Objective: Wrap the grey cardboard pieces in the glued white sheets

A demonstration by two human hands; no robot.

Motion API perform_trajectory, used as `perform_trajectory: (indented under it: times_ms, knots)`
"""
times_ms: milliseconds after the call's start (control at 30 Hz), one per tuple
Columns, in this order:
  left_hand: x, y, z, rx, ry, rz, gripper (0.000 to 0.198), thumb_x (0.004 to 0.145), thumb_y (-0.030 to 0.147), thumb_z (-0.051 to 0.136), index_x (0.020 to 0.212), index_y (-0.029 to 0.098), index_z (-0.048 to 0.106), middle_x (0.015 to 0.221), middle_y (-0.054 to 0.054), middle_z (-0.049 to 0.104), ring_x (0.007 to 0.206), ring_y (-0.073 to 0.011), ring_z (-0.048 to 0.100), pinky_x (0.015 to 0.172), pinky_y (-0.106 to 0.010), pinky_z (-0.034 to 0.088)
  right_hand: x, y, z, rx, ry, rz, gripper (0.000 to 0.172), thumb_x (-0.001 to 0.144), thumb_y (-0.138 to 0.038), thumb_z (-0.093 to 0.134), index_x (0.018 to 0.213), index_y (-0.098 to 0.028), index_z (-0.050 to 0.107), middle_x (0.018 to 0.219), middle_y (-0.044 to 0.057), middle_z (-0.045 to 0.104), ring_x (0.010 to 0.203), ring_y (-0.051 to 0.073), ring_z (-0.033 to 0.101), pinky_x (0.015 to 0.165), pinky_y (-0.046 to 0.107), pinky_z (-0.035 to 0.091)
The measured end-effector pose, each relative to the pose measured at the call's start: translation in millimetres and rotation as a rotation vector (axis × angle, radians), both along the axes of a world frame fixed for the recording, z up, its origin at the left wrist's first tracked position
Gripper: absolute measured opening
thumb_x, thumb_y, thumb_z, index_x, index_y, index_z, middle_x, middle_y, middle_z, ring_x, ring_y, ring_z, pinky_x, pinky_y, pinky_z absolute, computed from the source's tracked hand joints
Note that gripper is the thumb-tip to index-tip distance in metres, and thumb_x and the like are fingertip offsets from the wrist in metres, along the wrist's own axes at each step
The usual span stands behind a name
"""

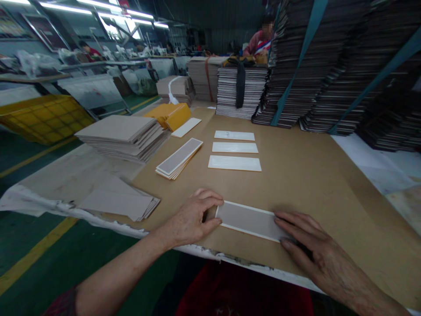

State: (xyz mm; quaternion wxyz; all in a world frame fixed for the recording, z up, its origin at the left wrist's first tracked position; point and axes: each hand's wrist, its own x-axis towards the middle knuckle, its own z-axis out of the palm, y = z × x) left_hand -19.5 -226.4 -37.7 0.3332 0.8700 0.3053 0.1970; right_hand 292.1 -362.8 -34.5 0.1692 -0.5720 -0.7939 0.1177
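Observation:
A grey cardboard strip with a white border (248,220) lies flat on the brown-covered table in front of me. My left hand (197,215) grips its left end, thumb at the near corner and fingers at the far one. Around the right end curls my right hand (307,245), fingers along the far side and thumb on the near side, hiding that end. Beyond them, three white strips (234,163) lie in a column. To their left sits a small stack of grey strips with white borders (179,157), and a single white strip (186,127) lies behind it.
Grey cardboard sheets (120,199) lie at the near left, with a taller cardboard pile (118,131) and yellow pieces (174,115) behind. Tall strapped stacks of dark sheets (305,66) line the back right. A person (259,41) is beyond the stacks. A yellow basket (42,118) stands left.

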Motion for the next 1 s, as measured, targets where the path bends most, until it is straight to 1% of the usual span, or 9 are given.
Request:
perform_trajectory:
  times_ms: [167,267,400,467,567,633,733,833,1000]
  knots:
    - [0,1,-1.5,-0.004,0.006,-0.004,0.034,0.083,0.021,0.068,0.116,0.02,0.062,0.119,-0.007,0.063,0.115,-0.0238,0.052,0.102,-0.045,0.045,1,-1,-1.8,0.032,-0.061,0.02,0.041,0.098,-0.029,0.051,0.138,-0.024,0.056,0.144,0.007,0.055,0.133,0.028,0.048,0.108,0.053,0.046]
    - [-1,0,-2.2,0.009,0.021,-0.014,0.033,0.084,0.022,0.067,0.117,0.02,0.061,0.12,-0.008,0.062,0.116,-0.0246,0.052,0.103,-0.046,0.045,-1,-3,-2.7,0.069,-0.109,0.018,0.039,0.098,-0.03,0.051,0.136,-0.025,0.058,0.142,0.007,0.057,0.131,0.029,0.049,0.106,0.053,0.047]
    - [-1,-3,3.8,0.115,0.121,-0.003,0.034,0.086,0.026,0.064,0.119,0.02,0.061,0.132,-0.012,0.052,0.121,-0.0298,0.047,0.103,-0.053,0.044,-10,-5,-2.3,0.12,-0.218,0.01,0.041,0.098,-0.033,0.052,0.134,-0.017,0.058,0.133,0.011,0.062,0.12,0.031,0.054,0.097,0.051,0.051]
    - [2,-5,8.5,0.169,0.174,-0.058,0.03,0.09,0.023,0.059,0.12,0.02,0.061,0.132,-0.012,0.051,0.12,-0.0295,0.048,0.103,-0.052,0.045,-16,-6,-0.5,0.128,-0.269,0.019,0.041,0.097,-0.033,0.052,0.132,-0.012,0.059,0.128,0.014,0.063,0.115,0.031,0.056,0.094,0.049,0.052]
    - [7,-9,12.9,0.203,0.212,-0.227,0.032,0.093,0.014,0.047,0.123,0.019,0.059,0.124,-0.01,0.059,0.115,-0.0251,0.053,0.104,-0.047,0.047,-25,-5,2.2,0.152,-0.307,0.031,0.044,0.097,-0.037,0.053,0.128,-0.007,0.061,0.125,0.018,0.062,0.113,0.032,0.056,0.093,0.049,0.054]
    - [9,-13,12.9,0.232,0.224,-0.277,0.036,0.093,0.011,0.045,0.126,0.018,0.057,0.123,-0.009,0.061,0.115,-0.0238,0.055,0.106,-0.045,0.047,-29,-6,2.5,0.161,-0.336,0.035,0.049,0.096,-0.043,0.055,0.131,-0.009,0.06,0.128,0.019,0.06,0.115,0.035,0.054,0.093,0.052,0.053]
    - [11,-17,10.3,0.286,0.228,-0.251,0.034,0.093,0.013,0.047,0.125,0.017,0.058,0.124,-0.01,0.062,0.117,-0.0246,0.055,0.108,-0.046,0.046,-32,-7,0.5,0.167,-0.361,0.034,0.052,0.094,-0.048,0.056,0.135,-0.016,0.058,0.129,0.018,0.06,0.114,0.036,0.054,0.091,0.055,0.053]
    - [10,-19,7.3,0.31,0.222,-0.232,0.032,0.094,0.017,0.048,0.124,0.017,0.059,0.123,-0.01,0.063,0.117,-0.0258,0.055,0.106,-0.048,0.047,-31,-10,-1.7,0.17,-0.368,0.019,0.051,0.096,-0.046,0.054,0.136,-0.015,0.057,0.13,0.017,0.06,0.114,0.035,0.054,0.09,0.055,0.052]
    - [10,-18,3.5,0.316,0.209,-0.237,0.029,0.096,0.021,0.047,0.123,0.017,0.06,0.124,-0.01,0.063,0.116,-0.025,0.056,0.106,-0.046,0.047,-15,-19,-5.2,0.159,-0.401,-0.017,0.049,0.098,-0.042,0.048,0.139,-0.015,0.054,0.14,0.013,0.058,0.129,0.037,0.046,0.104,0.061,0.041]
